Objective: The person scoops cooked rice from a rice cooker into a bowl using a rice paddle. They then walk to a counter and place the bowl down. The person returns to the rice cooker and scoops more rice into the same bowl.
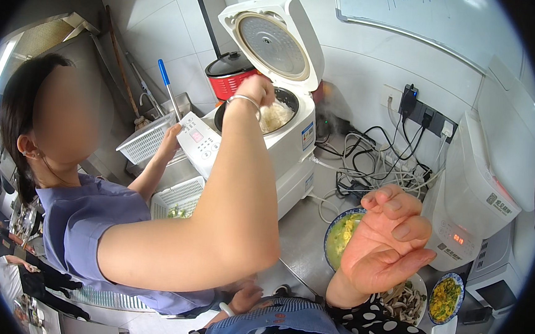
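Observation:
My right hand [385, 245] is raised palm up with curled, parted fingers and holds nothing. Behind it sits a blue-rimmed bowl of greenish soup with egg [337, 237], partly hidden. My left hand [246, 300], with a white bracelet on the wrist, is low by my apron, partly behind a co-worker's arm; it seems to hold nothing. The co-worker, in a purple top, reaches one hand into an open white rice cooker [292, 145]. Cooked rice [278, 116] lies in its dark pot. The co-worker's other hand is at the cooker's front panel.
A plate of sliced mushrooms [404, 300] and a bowl of egg with greens [446, 298] stand at right, near a white appliance with a lit display [453, 236]. Tangled cables [379, 161] lie by the wall. White plastic baskets [146, 137] and a red cooker [227, 82] are beyond the co-worker.

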